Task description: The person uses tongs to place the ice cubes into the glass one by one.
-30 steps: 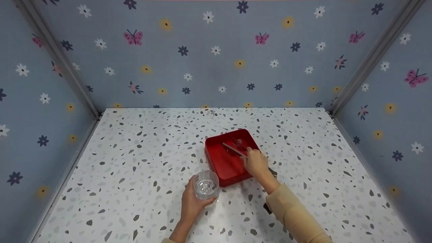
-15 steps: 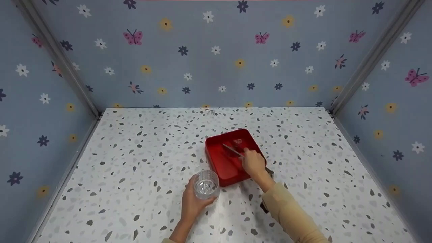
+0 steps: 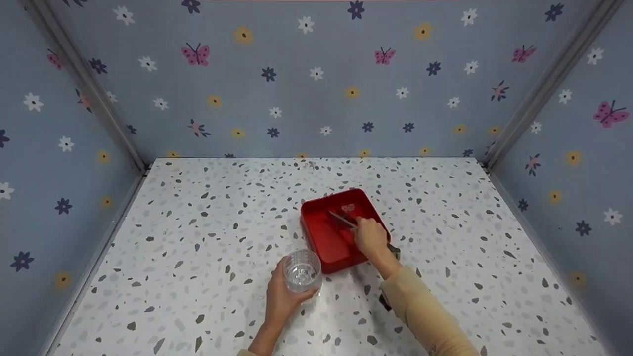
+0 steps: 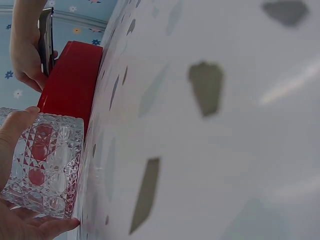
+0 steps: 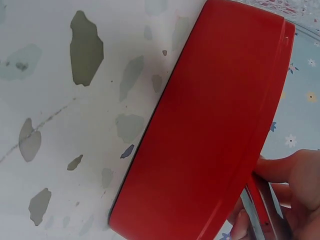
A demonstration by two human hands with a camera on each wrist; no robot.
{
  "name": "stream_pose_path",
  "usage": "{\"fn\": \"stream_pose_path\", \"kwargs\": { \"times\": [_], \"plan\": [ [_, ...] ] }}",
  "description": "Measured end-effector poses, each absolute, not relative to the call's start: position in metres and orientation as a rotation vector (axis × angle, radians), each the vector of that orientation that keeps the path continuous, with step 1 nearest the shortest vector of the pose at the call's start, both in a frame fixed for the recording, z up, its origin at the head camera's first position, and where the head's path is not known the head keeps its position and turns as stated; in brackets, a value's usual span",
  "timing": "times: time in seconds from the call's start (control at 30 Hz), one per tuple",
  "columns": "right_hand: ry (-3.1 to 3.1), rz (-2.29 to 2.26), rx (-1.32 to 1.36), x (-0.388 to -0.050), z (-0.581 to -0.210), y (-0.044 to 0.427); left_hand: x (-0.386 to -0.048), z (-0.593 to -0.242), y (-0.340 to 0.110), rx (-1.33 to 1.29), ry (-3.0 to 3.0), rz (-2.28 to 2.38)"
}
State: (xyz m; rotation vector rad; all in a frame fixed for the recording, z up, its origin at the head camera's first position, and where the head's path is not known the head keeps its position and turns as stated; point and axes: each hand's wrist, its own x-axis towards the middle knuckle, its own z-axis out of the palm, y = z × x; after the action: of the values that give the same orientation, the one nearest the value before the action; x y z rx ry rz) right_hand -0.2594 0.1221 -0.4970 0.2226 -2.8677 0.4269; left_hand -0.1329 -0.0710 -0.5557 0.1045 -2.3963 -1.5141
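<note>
My left hand (image 3: 287, 296) is wrapped round a clear cut-glass tumbler (image 3: 302, 270), which stands on the table beside the red tray's near left corner. In the left wrist view the tumbler's (image 4: 45, 162) diamond pattern shows, with fingers and thumb on either side. The red rectangular tray (image 3: 331, 244) lies slightly turned. Over its right side my right hand (image 3: 372, 238) grips a pair of metal tongs (image 3: 342, 219), their tips reaching down inside. Small clear pieces (image 3: 348, 207), like ice cubes, lie near the tray's far wall. From the right wrist, the tray's wall hides the tongs' tips.
The white speckled table (image 3: 207, 257) spreads out round the tray on all sides. Blue walls (image 3: 316, 99) with flowers and butterflies enclose it at the back, left and right. A dark piece (image 3: 385, 300) shows beneath the right sleeve.
My right hand and forearm have shifted slightly left, and the tongs' tips have moved a little within the tray. The left hand, tumbler and tray have stayed put.
</note>
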Motion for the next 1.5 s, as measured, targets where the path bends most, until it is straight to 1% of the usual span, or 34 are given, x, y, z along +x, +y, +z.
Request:
{"fn": "stream_pose_path", "kwargs": {
  "times": [0.9,1.5],
  "plan": [
    [-2.916,0.41,0.152,-0.2602,-0.4956,0.1201,-0.1336,-0.559,-0.0706,0.109,-2.387,-1.515],
    [-2.864,0.379,0.219,-0.2574,-0.4976,0.1262,-0.1345,-0.5568,-0.0702,0.125,-2.421,-1.512]
  ]
}}
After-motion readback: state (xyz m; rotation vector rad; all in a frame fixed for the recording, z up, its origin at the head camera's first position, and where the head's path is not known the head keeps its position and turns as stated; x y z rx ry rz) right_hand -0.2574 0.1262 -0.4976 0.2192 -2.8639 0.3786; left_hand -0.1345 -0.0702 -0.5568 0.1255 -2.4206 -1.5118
